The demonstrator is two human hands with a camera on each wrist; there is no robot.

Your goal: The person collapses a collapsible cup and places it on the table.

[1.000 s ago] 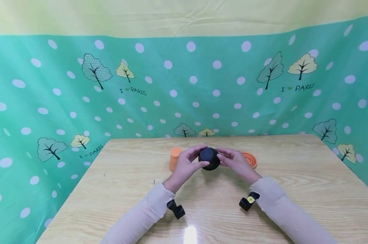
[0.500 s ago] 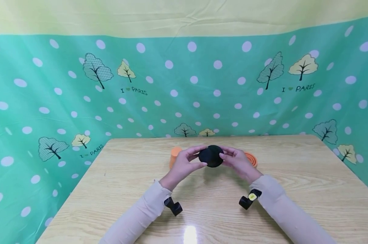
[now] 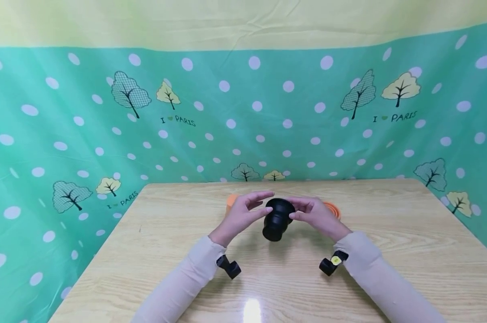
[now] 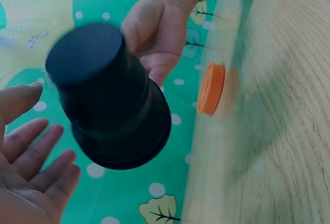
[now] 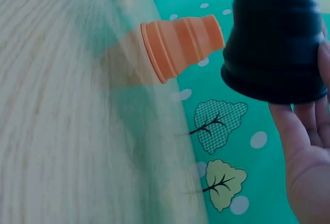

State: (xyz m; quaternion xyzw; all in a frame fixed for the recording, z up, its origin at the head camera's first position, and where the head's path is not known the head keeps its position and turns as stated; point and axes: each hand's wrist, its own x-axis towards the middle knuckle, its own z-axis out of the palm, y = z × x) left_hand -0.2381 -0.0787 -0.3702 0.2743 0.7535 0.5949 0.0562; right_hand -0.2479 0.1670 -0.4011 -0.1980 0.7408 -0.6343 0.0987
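Observation:
My right hand (image 3: 318, 219) holds a black collapsible cup (image 3: 276, 220) in the air by its wide rim, thumb on the near side. The cup is drawn out to its stepped full length and tilted. Its narrow base points down toward me in the head view. My left hand (image 3: 243, 214) is at the cup's left side, thumb and fingers spread around it. In the left wrist view, a gap shows between those fingers (image 4: 38, 154) and the cup. The right wrist view has the right palm (image 5: 312, 177) below the rim.
Behind my left hand, an extended orange collapsible cup (image 5: 183, 46) stands upside down on the wooden table (image 3: 167, 264). A flattened orange one (image 4: 211, 89) lies beyond my right hand. A green dotted cloth (image 3: 211, 112) hangs behind the table.
The black cup has turned from end-on to side-on, its narrow base swinging down toward me. My left fingers have come off it, while the right hand keeps its hold.

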